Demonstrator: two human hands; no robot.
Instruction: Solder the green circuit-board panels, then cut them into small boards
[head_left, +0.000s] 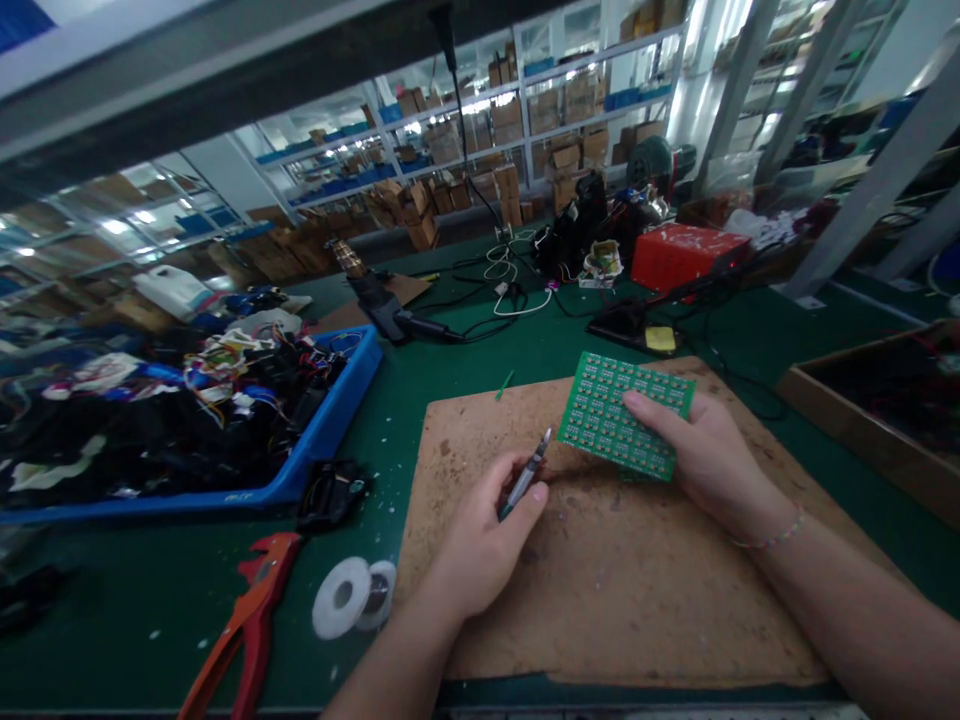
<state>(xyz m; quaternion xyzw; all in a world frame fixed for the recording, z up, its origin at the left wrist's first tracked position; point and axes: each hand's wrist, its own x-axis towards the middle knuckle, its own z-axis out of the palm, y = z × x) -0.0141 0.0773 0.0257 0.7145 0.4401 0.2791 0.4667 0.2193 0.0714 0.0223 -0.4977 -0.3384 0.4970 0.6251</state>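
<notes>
In my right hand [712, 455] is a green circuit board panel [622, 415], a grid of small repeated units. It is gripped at its right edge, thumb on top, and held tilted above the brown board. A second green edge shows just beneath the panel; I cannot tell what it belongs to. My left hand [487, 530] is closed around a slim grey pen-like tool [523, 487] with a pointed metal tip. The tip points up towards the panel's lower left corner and stands apart from it. The tool's lower end is hidden in the palm.
Under my hands lies a brown work board [600, 590], a thin green strip [505, 386] at its far edge. To the left are a solder wire spool [343, 598], red-orange cutters [259, 600] and a blue crate [322, 445] of wired parts. Behind lies a hot-air gun [382, 305].
</notes>
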